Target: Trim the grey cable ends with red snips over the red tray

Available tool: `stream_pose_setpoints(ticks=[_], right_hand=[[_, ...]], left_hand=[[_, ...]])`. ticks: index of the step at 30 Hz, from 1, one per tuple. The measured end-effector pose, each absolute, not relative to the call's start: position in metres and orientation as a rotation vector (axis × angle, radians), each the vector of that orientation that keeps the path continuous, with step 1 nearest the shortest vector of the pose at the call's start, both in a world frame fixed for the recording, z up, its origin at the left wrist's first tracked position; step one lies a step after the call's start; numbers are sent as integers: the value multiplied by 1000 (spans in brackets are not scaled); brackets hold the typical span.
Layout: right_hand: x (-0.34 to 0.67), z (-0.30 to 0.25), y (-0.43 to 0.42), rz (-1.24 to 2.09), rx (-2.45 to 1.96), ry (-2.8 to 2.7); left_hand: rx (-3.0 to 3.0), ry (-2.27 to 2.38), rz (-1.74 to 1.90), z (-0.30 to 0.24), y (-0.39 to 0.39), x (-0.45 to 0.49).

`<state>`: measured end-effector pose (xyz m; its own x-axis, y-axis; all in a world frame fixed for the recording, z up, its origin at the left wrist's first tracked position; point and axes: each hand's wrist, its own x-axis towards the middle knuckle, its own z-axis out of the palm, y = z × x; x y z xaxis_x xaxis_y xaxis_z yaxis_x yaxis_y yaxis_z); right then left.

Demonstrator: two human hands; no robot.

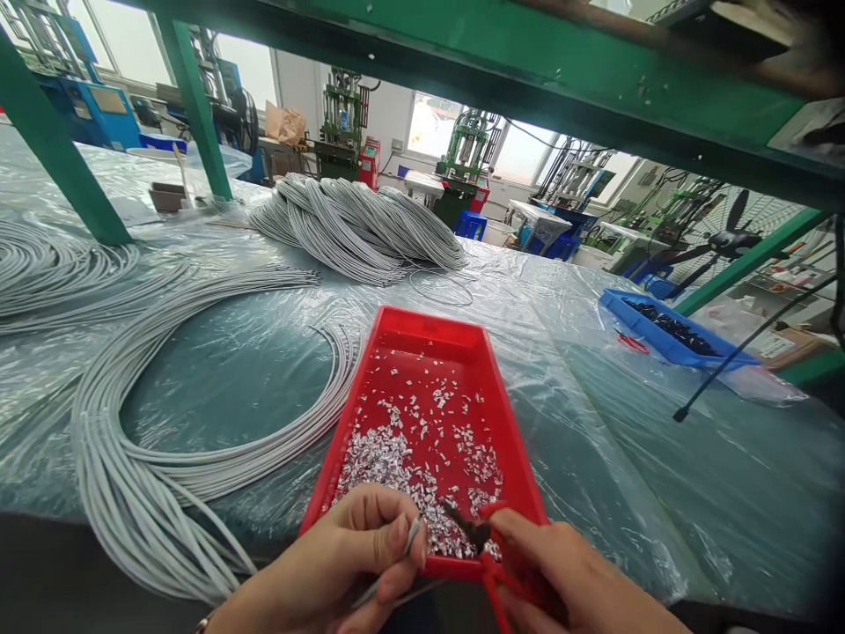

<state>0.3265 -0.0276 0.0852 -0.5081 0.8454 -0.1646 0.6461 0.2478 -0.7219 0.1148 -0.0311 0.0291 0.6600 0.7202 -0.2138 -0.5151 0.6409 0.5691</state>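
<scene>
My left hand pinches a grey cable close to its end, over the near rim of the red tray. My right hand is wrapped round red-handled cutting pliers, whose dark jaws point toward the cable end but stand apart from it. Whether the jaws are parted is hard to make out. Below both hands the tray holds many small silvery foil scraps, thickest at its near left. The rest of the held cable runs down beneath my left hand and is partly hidden.
Left of the tray lies a loop of grey cables; a large cable heap sits behind. At right are a blue tray of black parts and a red-handled tool. A green beam crosses overhead.
</scene>
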Motion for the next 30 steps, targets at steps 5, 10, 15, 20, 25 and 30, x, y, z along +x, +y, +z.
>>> stream_pose_setpoints(ticks=[5,10,15,20,25,30], right_hand=[[303,68,-22,1675,-1164,-1424],[280,49,-14,1930,-923,-1107],[275,41,-12,2059,-865,-957],[271,48,-9,1716,-919,-1067],[269,53,-6,1447,-960,-1313],[272,54,4,1304,-1044,-1368]], left_hand=[[884,781,892,27,-37,124],[1408,925,948,30,-34,123],[1678,1064,1207,33,-25,120],[1500,1156,1297,34,-27,127],[947,771,864,25,-25,129],[858,707,812,31,-30,126]])
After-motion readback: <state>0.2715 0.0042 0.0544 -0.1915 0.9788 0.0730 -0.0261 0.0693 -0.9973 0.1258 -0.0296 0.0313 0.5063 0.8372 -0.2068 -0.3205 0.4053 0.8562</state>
